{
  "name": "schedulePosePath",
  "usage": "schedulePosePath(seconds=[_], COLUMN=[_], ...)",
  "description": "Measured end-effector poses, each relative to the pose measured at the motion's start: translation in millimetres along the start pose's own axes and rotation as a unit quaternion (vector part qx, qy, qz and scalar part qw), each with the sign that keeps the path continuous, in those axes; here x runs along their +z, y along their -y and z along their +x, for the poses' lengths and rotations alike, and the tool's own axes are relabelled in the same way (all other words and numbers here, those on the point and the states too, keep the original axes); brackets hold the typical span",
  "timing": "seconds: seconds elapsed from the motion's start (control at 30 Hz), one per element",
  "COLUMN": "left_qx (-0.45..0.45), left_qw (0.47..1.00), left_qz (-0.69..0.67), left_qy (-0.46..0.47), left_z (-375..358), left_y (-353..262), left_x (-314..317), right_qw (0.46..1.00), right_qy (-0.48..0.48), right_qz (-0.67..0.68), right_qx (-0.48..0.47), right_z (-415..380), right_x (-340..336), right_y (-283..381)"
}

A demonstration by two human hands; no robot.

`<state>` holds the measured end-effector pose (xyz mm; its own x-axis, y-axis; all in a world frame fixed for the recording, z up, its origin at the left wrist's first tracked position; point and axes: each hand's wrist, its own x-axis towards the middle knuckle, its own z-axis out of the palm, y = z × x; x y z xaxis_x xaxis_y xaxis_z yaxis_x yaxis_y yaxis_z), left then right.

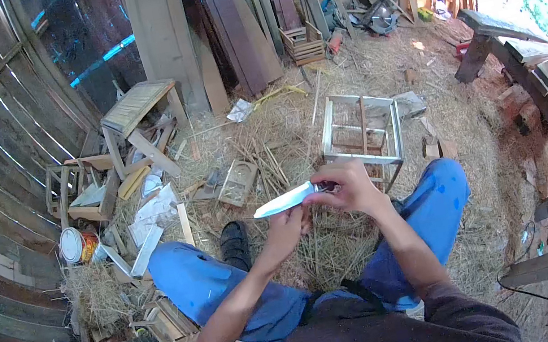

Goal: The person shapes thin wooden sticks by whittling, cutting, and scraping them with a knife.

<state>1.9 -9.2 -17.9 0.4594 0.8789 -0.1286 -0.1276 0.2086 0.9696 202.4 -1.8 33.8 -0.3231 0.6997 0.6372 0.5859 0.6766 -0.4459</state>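
Note:
A knife (285,200) with a broad, bright blade is held out in front of my knees, its tip pointing left. My right hand (349,187) is closed around its dark handle, thumb near the base of the blade. Just below the blade is my left hand (286,232), its fingers curled and pressed together against or right under the lower edge. Whatever lies between those fingers is hidden. Beyond my right hand stands a small wooden frame (328,133) with crossbars, on the straw-covered ground.
A wooden stool (138,105) stands at left among scrap wood, near a white-lidded can (71,245). Thin sticks and a flat wooden piece (238,183) lie ahead. Boards (165,43) lean on the back wall, by a slatted crate (303,45). A plank bench (510,34) runs along the right.

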Motion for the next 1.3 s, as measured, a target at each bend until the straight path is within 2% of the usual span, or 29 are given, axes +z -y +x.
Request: schedulePosePath(seconds=[0.07,0.17,0.33,0.43,0.53,0.6,0.63,0.7,0.8,0.87,1.03,1.07,1.2,1.27,1.3], left_qx=[-0.037,-0.053,-0.063,-0.048,-0.053,-0.084,-0.069,-0.039,0.029,0.041,0.003,0.015,0.026,0.007,-0.002], left_qw=[0.997,0.997,0.993,0.990,0.988,0.984,0.990,0.998,0.998,0.998,0.997,0.998,0.998,0.999,1.000], left_qz=[-0.070,-0.062,-0.092,-0.109,-0.099,-0.083,-0.060,-0.013,-0.045,-0.046,0.011,0.045,0.056,0.027,-0.012], left_qy=[0.026,0.005,0.048,0.072,0.102,0.133,0.103,0.039,0.038,0.003,-0.070,-0.043,-0.032,-0.040,-0.005], left_z=[-4.9,-3.0,1.0,-4.3,-21.9,-33.6,-31.6,-27.0,-14.1,-2.6,-5.3,-4.6,-1.7,-2.6,-1.2], left_y=[-8.7,-4.0,-7.6,-17.9,-28.0,-21.8,-25.0,-34.7,-26.0,-2.0,-6.8,-10.1,-17.7,-20.7,-18.1], left_x=[1.8,4.0,1.3,4.6,7.3,10.3,11.0,10.6,-9.0,-22.7,-1.4,-0.8,7.2,11.9,9.9], right_qw=[0.999,0.999,0.997,0.993,0.950,0.938,0.932,0.953,0.982,0.990,0.999,0.999,0.998,0.999,0.999], right_qy=[-0.015,-0.024,-0.029,-0.065,-0.189,-0.208,-0.217,-0.202,-0.126,-0.065,-0.010,-0.008,0.016,-0.012,-0.027], right_qz=[-0.016,-0.041,-0.073,-0.097,-0.119,-0.114,-0.111,-0.118,-0.105,-0.123,-0.035,-0.025,-0.011,-0.019,-0.024], right_qx=[-0.023,-0.016,-0.005,-0.021,0.221,0.252,0.268,0.193,0.091,0.012,0.020,0.024,0.067,0.024,0.002], right_z=[0.1,-2.6,-2.4,-2.9,-5.2,-9.9,-11.5,-22.8,-20.0,-12.8,-7.9,-7.2,-5.3,-3.6,-2.9], right_x=[-1.9,-4.5,-8.7,-14.2,-45.9,-68.4,-74.2,-56.7,-25.1,-7.9,14.1,12.4,3.6,2.4,0.8], right_y=[-0.4,-0.9,-0.9,-5.1,-28.5,-39.0,-41.1,-31.9,-14.3,-7.8,2.2,5.2,5.0,0.5,-2.1])
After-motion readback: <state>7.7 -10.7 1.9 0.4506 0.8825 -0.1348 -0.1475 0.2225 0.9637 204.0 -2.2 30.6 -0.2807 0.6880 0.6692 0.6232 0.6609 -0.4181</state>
